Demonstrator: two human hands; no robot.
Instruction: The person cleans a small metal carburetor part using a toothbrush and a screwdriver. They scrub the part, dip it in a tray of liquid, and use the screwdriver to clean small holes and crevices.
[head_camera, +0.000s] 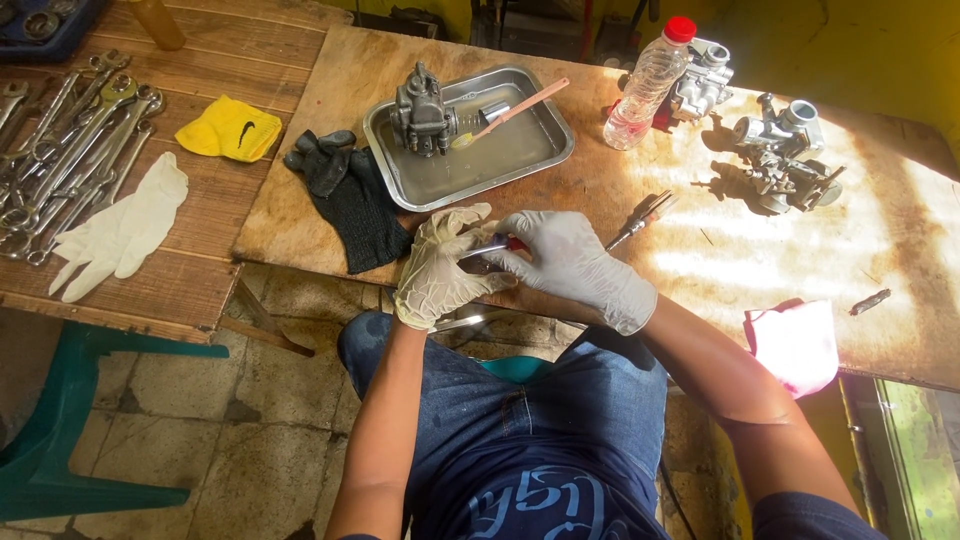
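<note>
three carburetors (422, 112), two gloved hands (440, 268)

metal tray (400, 160), plastic bottle (648, 85), wrenches (70, 130)

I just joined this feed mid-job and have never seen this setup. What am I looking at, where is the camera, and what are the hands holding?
There is no machine here: a seated person works with two gloved hands, filmed from a camera on their head looking down. The left hand and right hand together hold a small tool with a red handle at the edge of a wooden board. On it lie a metal tray holding a carburetor and a toothbrush, black gloves, a plastic bottle, more carburetor parts and a pink cloth. Wrenches lie far left.
</note>
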